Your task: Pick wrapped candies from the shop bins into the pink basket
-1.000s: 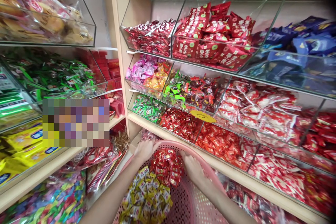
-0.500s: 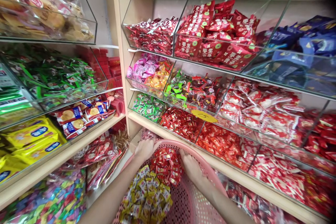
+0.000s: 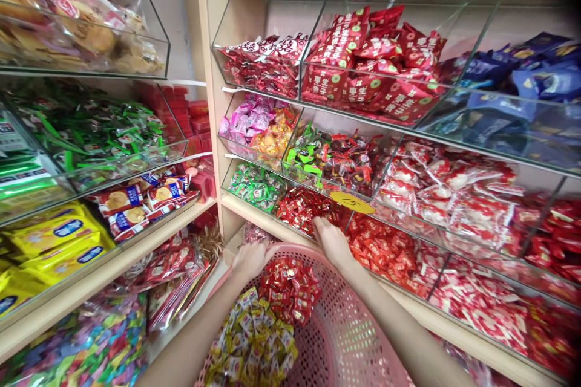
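My left hand [image 3: 251, 259] is closed over the far rim of a pink perforated plastic basket [image 3: 333, 266]. In the basket lie a heap of small red-wrapped candies [image 3: 290, 290] and, nearer to me, a pile of yellow-wrapped candies [image 3: 256, 341]. My right hand [image 3: 333, 240] reaches over the front edge of a low clear bin of red-wrapped candies [image 3: 302, 207]. Its fingers stretch toward those candies, with nothing visible in them; the fingertips are partly hidden.
Clear bins on the right hold orange-red candies [image 3: 385, 248], green candies [image 3: 256, 186] and large red packets [image 3: 372, 60]. A yellow price tag [image 3: 353, 201] marked 15 hangs at the shelf front. Yellow packs [image 3: 54, 233] and biscuits [image 3: 140, 196] fill the left shelf.
My right hand has moved up and forward, out of the basket to the bin of red candies. Red candies lie in the basket where it was. My left hand stays on the rim.
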Available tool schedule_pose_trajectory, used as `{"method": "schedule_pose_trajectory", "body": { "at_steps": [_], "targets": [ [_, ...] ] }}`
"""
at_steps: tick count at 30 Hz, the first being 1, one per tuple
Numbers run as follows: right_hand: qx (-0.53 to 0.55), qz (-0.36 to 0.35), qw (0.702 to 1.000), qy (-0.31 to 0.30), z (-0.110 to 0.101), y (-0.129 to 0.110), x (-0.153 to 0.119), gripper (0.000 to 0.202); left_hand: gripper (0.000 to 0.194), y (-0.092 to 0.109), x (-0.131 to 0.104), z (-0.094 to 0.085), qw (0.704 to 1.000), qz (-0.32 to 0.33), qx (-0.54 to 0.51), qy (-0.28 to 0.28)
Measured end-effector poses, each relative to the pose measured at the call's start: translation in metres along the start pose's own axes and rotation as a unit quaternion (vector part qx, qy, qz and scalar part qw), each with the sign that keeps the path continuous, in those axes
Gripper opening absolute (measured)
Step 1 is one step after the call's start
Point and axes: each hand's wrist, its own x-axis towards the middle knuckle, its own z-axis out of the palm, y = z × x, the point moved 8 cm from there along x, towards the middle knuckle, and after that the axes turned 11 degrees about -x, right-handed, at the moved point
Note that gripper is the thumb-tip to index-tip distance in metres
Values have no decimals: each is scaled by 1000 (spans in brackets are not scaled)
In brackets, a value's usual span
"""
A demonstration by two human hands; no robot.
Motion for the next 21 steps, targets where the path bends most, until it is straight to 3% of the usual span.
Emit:
{"method": "schedule_pose_trajectory", "body": {
  "at_steps": [2, 7, 12, 17, 21],
  "targets": [
    [-40, -13, 999, -24, 3, 2, 21, 30, 67, -1, 0, 0, 1000, -5, -5, -2],
    [-112, -22, 988, -108, 34, 7, 47, 42, 63, -2, -1, -1, 1000, -8, -5, 2],
    [-122, -17, 987, -103, 49, 11, 54, 40, 60, -3, -1, -2, 1000, -17, -7, 6],
    [-125, -16, 988, -85, 44, 9, 57, 37, 58, -3, 0, -3, 1000, -11, -7, 12],
    [-121, -15, 991, -48, 21, 6, 55, 36, 61, -2, 0, -4, 1000, 0, 1, 13]
  ]
}}
